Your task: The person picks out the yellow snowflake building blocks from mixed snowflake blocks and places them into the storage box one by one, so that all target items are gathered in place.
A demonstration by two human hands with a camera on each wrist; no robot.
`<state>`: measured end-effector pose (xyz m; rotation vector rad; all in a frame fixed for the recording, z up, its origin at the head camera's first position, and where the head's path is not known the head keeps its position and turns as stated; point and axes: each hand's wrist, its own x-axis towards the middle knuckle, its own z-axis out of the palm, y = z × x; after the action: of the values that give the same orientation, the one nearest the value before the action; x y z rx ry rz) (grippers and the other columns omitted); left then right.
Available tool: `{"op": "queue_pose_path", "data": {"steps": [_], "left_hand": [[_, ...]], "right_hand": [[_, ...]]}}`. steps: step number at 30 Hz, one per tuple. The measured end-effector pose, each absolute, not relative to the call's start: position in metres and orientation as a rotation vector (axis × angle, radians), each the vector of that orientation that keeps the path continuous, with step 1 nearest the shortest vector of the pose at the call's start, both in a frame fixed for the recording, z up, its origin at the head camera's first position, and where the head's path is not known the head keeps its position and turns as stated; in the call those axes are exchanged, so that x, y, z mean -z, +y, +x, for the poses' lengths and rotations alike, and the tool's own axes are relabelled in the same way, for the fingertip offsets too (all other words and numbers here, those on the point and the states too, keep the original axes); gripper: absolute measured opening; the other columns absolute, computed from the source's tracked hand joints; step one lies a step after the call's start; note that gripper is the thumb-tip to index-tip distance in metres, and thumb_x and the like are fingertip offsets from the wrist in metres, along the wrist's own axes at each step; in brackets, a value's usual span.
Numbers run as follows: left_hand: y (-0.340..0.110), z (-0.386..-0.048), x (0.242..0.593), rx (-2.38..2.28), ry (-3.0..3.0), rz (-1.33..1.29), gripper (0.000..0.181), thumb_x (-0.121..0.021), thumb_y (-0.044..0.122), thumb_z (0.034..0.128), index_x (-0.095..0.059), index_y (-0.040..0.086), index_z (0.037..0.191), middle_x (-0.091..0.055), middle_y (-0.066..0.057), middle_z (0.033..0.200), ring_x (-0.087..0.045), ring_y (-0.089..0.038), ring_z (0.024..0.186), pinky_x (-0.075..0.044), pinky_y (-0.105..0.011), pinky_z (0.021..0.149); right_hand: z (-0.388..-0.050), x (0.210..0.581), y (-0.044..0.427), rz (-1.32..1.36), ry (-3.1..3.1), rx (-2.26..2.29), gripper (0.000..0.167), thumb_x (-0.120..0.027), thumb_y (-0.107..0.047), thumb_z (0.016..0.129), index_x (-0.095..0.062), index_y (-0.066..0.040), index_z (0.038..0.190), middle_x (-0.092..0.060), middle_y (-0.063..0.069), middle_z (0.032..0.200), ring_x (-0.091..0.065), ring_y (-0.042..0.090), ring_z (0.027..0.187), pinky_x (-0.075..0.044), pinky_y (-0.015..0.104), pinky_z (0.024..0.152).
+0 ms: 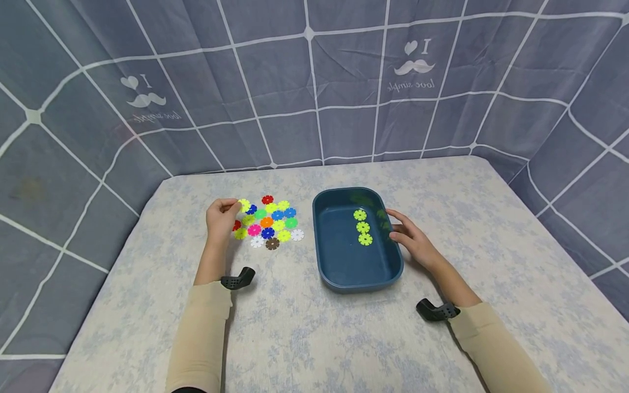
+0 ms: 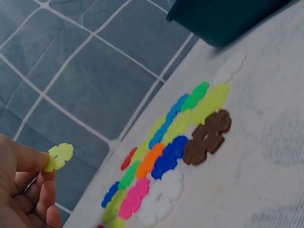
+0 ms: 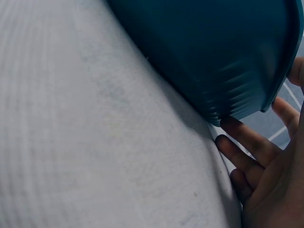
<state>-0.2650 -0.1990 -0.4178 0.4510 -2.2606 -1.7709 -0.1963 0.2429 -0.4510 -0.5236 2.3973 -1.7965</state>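
Observation:
My left hand (image 1: 222,219) pinches a yellow snowflake disc (image 2: 61,156) between thumb and fingertips, raised above the far left of a spread of snowflake discs. Blue, green, orange (image 1: 266,222), pink (image 1: 254,230), white (image 1: 297,234), brown (image 1: 272,243), red and yellow discs lie flat there. To their right stands a dark blue plastic tub (image 1: 339,278), with three yellow discs (image 1: 362,227) in a column on its floor. My right hand (image 1: 416,240) rests against the tub's right side, fingertips touching its outer wall and rim, as the right wrist view shows.
A pale floral cloth (image 1: 290,338) covers the table. Behind and at both sides hangs a grey-blue curtain (image 1: 344,131) with white lines. Each wrist carries a black camera mount (image 1: 238,279).

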Motion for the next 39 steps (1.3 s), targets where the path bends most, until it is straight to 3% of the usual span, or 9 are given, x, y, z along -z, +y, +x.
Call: {"op": "queue_pose_path", "data": {"steps": [7, 15, 30, 39], "left_hand": [[-0.190, -0.260, 0.404, 1.780, -2.316, 0.388, 0.027, -0.060, 0.018, 0.0975, -0.060, -0.004, 0.114, -0.054, -0.006, 0.099, -0.050, -0.017, 0.090, -0.045, -0.029, 0.074], [-0.171, -0.254, 0.386, 1.835, -2.325, 0.303, 0.025, -0.060, 0.017, 0.0974, -0.060, -0.004, 0.113, -0.056, -0.007, 0.099, -0.053, -0.032, 0.102, -0.046, -0.032, 0.084], [-0.146, -0.239, 0.365, 1.848, -2.297, 0.049, 0.018, -0.061, 0.010, 0.0963, -0.061, -0.004, 0.106, -0.059, -0.003, 0.090, -0.055, -0.013, 0.080, -0.044, -0.029, 0.072], [-0.139, -0.234, 0.357, 1.880, -2.278, -0.010, 0.018, -0.062, 0.008, 0.0952, -0.061, -0.006, 0.106, -0.059, -0.002, 0.088, -0.056, -0.022, 0.082, -0.044, -0.022, 0.070]], "right_hand": [[-0.196, 0.451, 0.242, -0.509, 2.408, 1.787, 0.058, -0.046, -0.013, 0.102, -0.023, -0.012, 0.155, -0.036, 0.027, 0.148, -0.040, 0.043, 0.131, -0.032, 0.062, 0.102], [-0.195, 0.452, 0.243, -0.512, 2.394, 1.798, 0.058, -0.046, -0.014, 0.103, -0.022, -0.011, 0.155, -0.037, 0.027, 0.146, -0.041, 0.043, 0.130, -0.032, 0.062, 0.102], [-0.197, 0.452, 0.242, -0.503, 2.390, 1.800, 0.058, -0.046, -0.013, 0.103, -0.023, -0.011, 0.155, -0.035, 0.027, 0.148, -0.039, 0.044, 0.130, -0.033, 0.062, 0.101], [-0.197, 0.451, 0.242, -0.510, 2.389, 1.803, 0.057, -0.046, -0.013, 0.103, -0.023, -0.010, 0.155, -0.037, 0.027, 0.146, -0.041, 0.044, 0.129, -0.034, 0.062, 0.101]]}}
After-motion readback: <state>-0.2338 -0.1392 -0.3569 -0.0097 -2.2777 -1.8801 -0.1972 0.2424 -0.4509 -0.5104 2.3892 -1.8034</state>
